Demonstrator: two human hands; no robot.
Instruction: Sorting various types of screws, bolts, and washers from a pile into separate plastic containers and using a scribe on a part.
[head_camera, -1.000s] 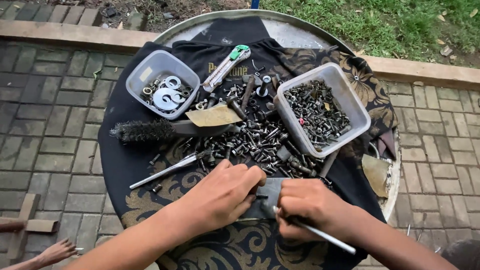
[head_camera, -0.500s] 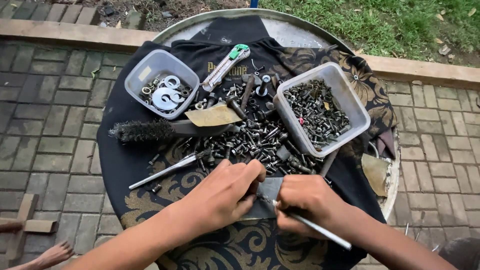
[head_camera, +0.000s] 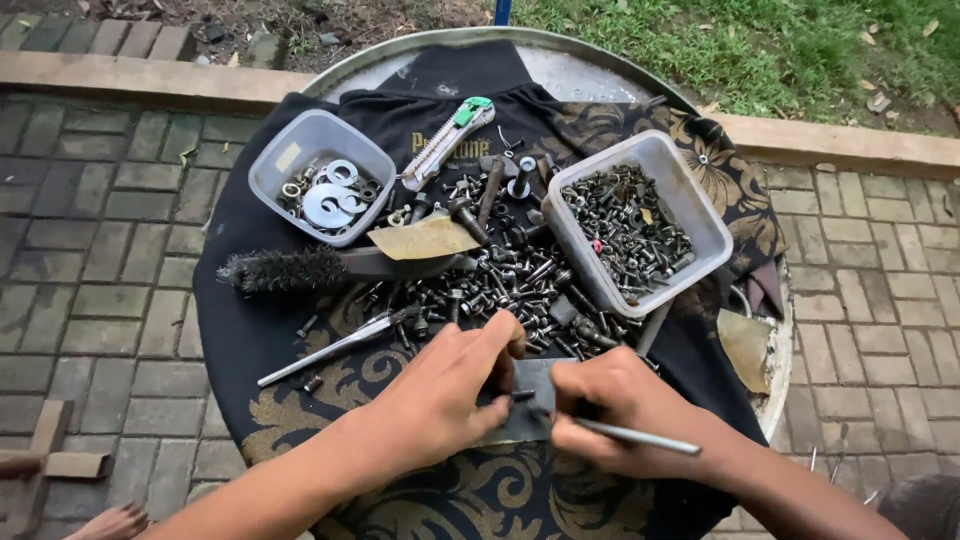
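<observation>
Left hand (head_camera: 450, 395) near centre of worktop (head_camera: 600, 75), fingers pinched shut on small dark bolt (head_camera: 520, 396) over grey sheet (head_camera: 525, 405). Right hand (head_camera: 625, 410) beside it, fingers closed round thin metal rod (head_camera: 640, 437). Bolt pile (head_camera: 500, 285) just beyond; wire brush (head_camera: 285, 268) far left.

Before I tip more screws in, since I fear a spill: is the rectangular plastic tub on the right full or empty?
Partly full: the rectangular tub holds dark screws below its rim.
</observation>
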